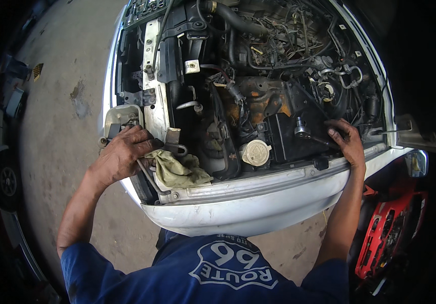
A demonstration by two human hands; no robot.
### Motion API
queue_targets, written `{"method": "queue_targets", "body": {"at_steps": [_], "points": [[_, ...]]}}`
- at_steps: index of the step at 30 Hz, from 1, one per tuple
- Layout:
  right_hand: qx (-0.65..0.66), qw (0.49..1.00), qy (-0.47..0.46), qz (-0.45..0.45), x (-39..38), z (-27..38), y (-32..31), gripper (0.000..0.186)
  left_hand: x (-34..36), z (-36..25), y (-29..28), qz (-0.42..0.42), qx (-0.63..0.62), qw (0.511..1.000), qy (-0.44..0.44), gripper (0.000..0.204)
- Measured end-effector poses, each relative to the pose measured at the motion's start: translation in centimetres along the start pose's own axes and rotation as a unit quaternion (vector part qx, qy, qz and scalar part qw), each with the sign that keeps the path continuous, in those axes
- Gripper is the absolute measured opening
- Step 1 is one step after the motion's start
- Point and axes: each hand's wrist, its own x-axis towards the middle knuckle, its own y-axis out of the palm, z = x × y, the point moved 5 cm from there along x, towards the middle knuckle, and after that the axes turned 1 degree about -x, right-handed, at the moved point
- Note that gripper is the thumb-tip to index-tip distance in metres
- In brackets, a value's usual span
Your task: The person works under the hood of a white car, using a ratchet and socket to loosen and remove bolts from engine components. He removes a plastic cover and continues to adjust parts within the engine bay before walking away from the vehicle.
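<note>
My left hand [123, 153] rests at the front corner of the engine bay beside the headlight [122, 117]. Its fingers are bent together and pressed down; what lies under them is hidden. A crumpled yellow-green rag [180, 169] lies right next to it on the white body edge, by a bent metal bracket [173, 137]. On the other side, my right hand [348, 141] is closed around the handle end of a ratchet wrench [303, 129]. The ratchet's head, with a shiny socket pointing up, sits over a black plastic box [284, 137].
A cream round cap [256, 153] stands beside the black box. Hoses, wiring and the engine [294, 35] fill the far part of the bay. A green tool case [142, 10] with sockets lies at the far left. A red car part [390, 230] lies at right.
</note>
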Motion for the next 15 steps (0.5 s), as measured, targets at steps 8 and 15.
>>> {"method": "queue_targets", "body": {"at_steps": [8, 15], "points": [[-0.089, 0.982, -0.060, 0.155, 12.6, 9.1, 9.4, 0.039, 0.4, 0.3, -0.2, 0.014, -0.053, 0.995, -0.083, 0.071], [-0.042, 0.929, 0.207, 0.304, 18.5, 5.7, 22.9, 0.083, -2.0, -0.6, -0.7, -0.043, -0.005, 0.990, -0.131, 0.081]]}}
